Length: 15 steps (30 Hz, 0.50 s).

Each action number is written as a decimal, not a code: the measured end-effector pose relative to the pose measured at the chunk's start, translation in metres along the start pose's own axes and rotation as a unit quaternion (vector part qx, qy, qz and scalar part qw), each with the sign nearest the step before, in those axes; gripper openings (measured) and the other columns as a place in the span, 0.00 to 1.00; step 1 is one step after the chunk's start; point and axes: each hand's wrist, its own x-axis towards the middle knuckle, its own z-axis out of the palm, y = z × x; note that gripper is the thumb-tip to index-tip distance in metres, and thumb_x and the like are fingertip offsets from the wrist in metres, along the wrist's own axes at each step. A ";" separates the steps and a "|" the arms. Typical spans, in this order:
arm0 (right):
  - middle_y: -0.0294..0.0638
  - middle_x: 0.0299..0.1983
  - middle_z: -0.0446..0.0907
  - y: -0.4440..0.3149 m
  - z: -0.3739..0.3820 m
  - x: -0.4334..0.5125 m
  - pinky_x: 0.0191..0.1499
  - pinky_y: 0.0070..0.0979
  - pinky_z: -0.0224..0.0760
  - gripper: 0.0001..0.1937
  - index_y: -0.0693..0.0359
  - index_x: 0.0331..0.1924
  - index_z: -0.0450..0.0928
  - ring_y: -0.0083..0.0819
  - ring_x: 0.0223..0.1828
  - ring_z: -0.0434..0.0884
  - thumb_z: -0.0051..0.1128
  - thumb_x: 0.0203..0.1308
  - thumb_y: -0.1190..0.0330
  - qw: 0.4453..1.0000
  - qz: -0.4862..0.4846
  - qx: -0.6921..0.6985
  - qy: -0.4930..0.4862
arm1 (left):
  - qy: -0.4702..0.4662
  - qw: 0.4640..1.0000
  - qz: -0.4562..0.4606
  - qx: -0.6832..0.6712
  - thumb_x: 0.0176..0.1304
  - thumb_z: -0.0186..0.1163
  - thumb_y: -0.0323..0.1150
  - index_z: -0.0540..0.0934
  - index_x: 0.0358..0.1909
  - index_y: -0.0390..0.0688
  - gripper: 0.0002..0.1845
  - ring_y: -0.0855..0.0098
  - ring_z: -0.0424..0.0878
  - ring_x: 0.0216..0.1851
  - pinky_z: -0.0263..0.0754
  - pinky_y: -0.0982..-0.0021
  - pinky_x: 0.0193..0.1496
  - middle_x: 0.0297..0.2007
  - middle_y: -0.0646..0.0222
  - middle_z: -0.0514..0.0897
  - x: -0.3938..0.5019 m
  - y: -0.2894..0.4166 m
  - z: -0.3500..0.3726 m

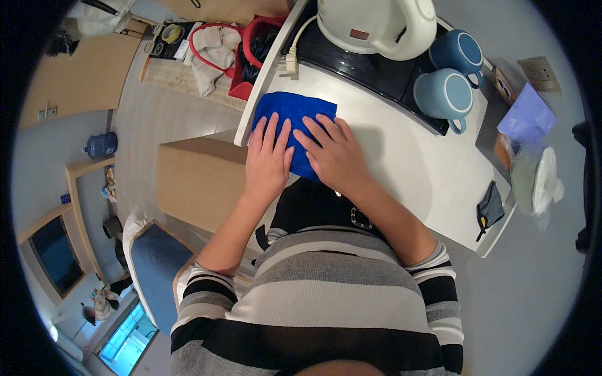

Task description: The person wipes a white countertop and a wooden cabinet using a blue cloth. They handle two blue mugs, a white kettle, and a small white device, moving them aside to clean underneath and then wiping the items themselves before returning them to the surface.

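A blue cloth (301, 105), roughly square, lies on the white tabletop (400, 155) by its left edge. My left hand (267, 164) rests flat on the cloth's left part, fingers spread and pointing away from me. On the right part lies my right hand (339, 152), also palm down with its fingers apart. The two thumbs point inward, leaving a strip of cloth in view between the hands. What is under the palms is hidden. Beyond the cloth is a white power plug (291, 63) on a cord.
A white electric kettle (357, 26) stands on a glossy black surface (348, 63). Beside it are a dark blue mug (454, 51) and a light blue mug (439, 94), both upside down. A dark grey item (490, 207) lies at right. Left of the table is a cardboard box (200, 181).
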 end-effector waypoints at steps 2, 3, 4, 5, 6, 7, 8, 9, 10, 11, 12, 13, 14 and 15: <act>0.43 0.60 0.72 0.001 -0.003 -0.013 0.65 0.47 0.58 0.23 0.56 0.56 0.76 0.44 0.63 0.68 0.60 0.54 0.66 1.000 0.010 0.001 -0.009 | -0.031 0.999 0.015 -0.012 0.60 0.60 0.34 0.69 0.66 0.43 0.30 0.47 0.59 0.69 0.55 0.52 0.69 0.69 0.53 0.63 -0.007 0.008 -0.001; 0.43 0.61 0.72 0.001 -0.008 -0.026 0.65 0.47 0.58 0.22 0.55 0.56 0.76 0.43 0.63 0.68 0.60 0.54 0.66 1.000 0.017 -0.003 -0.018 | -0.045 0.998 0.022 -0.024 0.60 0.60 0.35 0.69 0.66 0.43 0.31 0.47 0.59 0.69 0.55 0.52 0.69 0.69 0.53 0.62 -0.013 0.014 -0.001; 0.42 0.61 0.72 0.001 -0.015 -0.040 0.65 0.48 0.58 0.22 0.54 0.56 0.76 0.43 0.64 0.68 0.60 0.54 0.66 0.999 0.026 -0.006 -0.028 | -0.060 0.997 0.037 -0.041 0.59 0.61 0.35 0.68 0.66 0.43 0.31 0.45 0.59 0.68 0.55 0.51 0.69 0.69 0.53 0.61 -0.019 0.021 -0.002; 0.41 0.61 0.72 0.001 -0.021 -0.054 0.65 0.48 0.58 0.22 0.53 0.56 0.77 0.42 0.64 0.68 0.60 0.54 0.66 0.999 0.034 -0.005 -0.038 | -0.062 0.996 0.051 -0.043 0.56 0.64 0.34 0.70 0.66 0.45 0.33 0.46 0.59 0.68 0.56 0.51 0.69 0.69 0.55 0.62 -0.025 0.031 -0.001; 0.41 0.62 0.72 0.002 -0.027 -0.068 0.65 0.48 0.57 0.21 0.52 0.56 0.77 0.41 0.64 0.67 0.59 0.55 0.66 0.997 0.051 -0.015 -0.048 | -0.073 0.993 0.064 -0.063 0.54 0.65 0.33 0.70 0.65 0.47 0.33 0.47 0.60 0.67 0.57 0.51 0.68 0.69 0.56 0.63 -0.028 0.039 0.001; 0.40 0.62 0.72 0.004 -0.034 -0.081 0.65 0.48 0.57 0.21 0.50 0.56 0.77 0.40 0.65 0.67 0.59 0.55 0.66 0.996 0.067 -0.023 -0.056 | -0.084 0.990 0.077 -0.083 0.52 0.67 0.32 0.71 0.65 0.48 0.34 0.47 0.60 0.67 0.58 0.51 0.68 0.69 0.57 0.63 -0.029 0.047 0.004; 0.39 0.62 0.71 0.007 -0.040 -0.092 0.65 0.48 0.56 0.21 0.49 0.56 0.77 0.39 0.65 0.67 0.59 0.56 0.66 0.994 0.083 -0.030 -0.064 | -0.101 0.986 0.091 -0.095 0.49 0.69 0.31 0.72 0.64 0.52 0.35 0.49 0.61 0.67 0.60 0.52 0.67 0.68 0.59 0.64 -0.028 0.055 0.006; 0.38 0.63 0.71 0.010 -0.047 -0.103 0.66 0.47 0.56 0.21 0.49 0.56 0.77 0.39 0.65 0.67 0.59 0.56 0.66 0.992 0.099 -0.036 -0.065 | -0.106 0.981 0.115 -0.111 0.50 0.69 0.33 0.73 0.64 0.53 0.35 0.51 0.62 0.67 0.61 0.53 0.66 0.68 0.61 0.65 -0.025 0.062 0.008; 0.37 0.63 0.71 0.013 -0.053 -0.112 0.66 0.47 0.56 0.21 0.48 0.57 0.77 0.38 0.65 0.67 0.59 0.56 0.66 0.991 0.114 -0.041 -0.065 | -0.112 0.978 0.138 -0.106 0.51 0.68 0.33 0.73 0.63 0.53 0.34 0.52 0.62 0.67 0.61 0.53 0.66 0.68 0.62 0.65 -0.019 0.067 0.011; 0.37 0.63 0.71 0.016 -0.058 -0.119 0.66 0.47 0.55 0.21 0.48 0.57 0.77 0.37 0.65 0.67 0.59 0.56 0.65 0.988 0.130 -0.045 -0.063 | -0.118 0.975 0.160 -0.100 0.51 0.68 0.33 0.73 0.63 0.52 0.33 0.52 0.62 0.67 0.61 0.54 0.65 0.68 0.63 0.65 -0.013 0.073 0.014; 0.38 0.63 0.70 0.020 -0.061 -0.123 0.67 0.48 0.53 0.22 0.48 0.58 0.76 0.39 0.66 0.66 0.58 0.57 0.65 0.987 0.144 -0.040 -0.059 | -0.114 0.974 0.169 -0.101 0.52 0.67 0.34 0.73 0.63 0.52 0.32 0.52 0.62 0.66 0.62 0.54 0.65 0.68 0.63 0.65 -0.005 0.080 0.017; 0.38 0.64 0.70 0.025 -0.063 -0.124 0.67 0.48 0.53 0.22 0.49 0.58 0.76 0.39 0.66 0.66 0.58 0.57 0.66 0.986 0.153 -0.046 -0.052 | -0.110 0.973 0.178 -0.102 0.53 0.67 0.34 0.74 0.63 0.52 0.32 0.53 0.63 0.66 0.62 0.55 0.64 0.68 0.63 0.65 0.003 0.087 0.021; 0.38 0.64 0.70 0.031 -0.065 -0.124 0.68 0.48 0.52 0.22 0.49 0.58 0.76 0.39 0.66 0.66 0.57 0.58 0.66 0.984 0.164 -0.049 -0.045 | -0.106 0.971 0.186 -0.103 0.53 0.66 0.35 0.74 0.63 0.51 0.31 0.53 0.63 0.66 0.62 0.55 0.64 0.68 0.63 0.65 0.012 0.094 0.025; 0.39 0.64 0.70 0.038 -0.066 -0.124 0.68 0.49 0.52 0.22 0.49 0.59 0.76 0.40 0.66 0.65 0.57 0.58 0.66 0.982 0.175 -0.051 -0.038 | -0.086 0.972 0.192 -0.102 0.54 0.66 0.35 0.74 0.63 0.51 0.31 0.53 0.63 0.65 0.62 0.55 0.64 0.68 0.63 0.66 0.022 0.100 0.030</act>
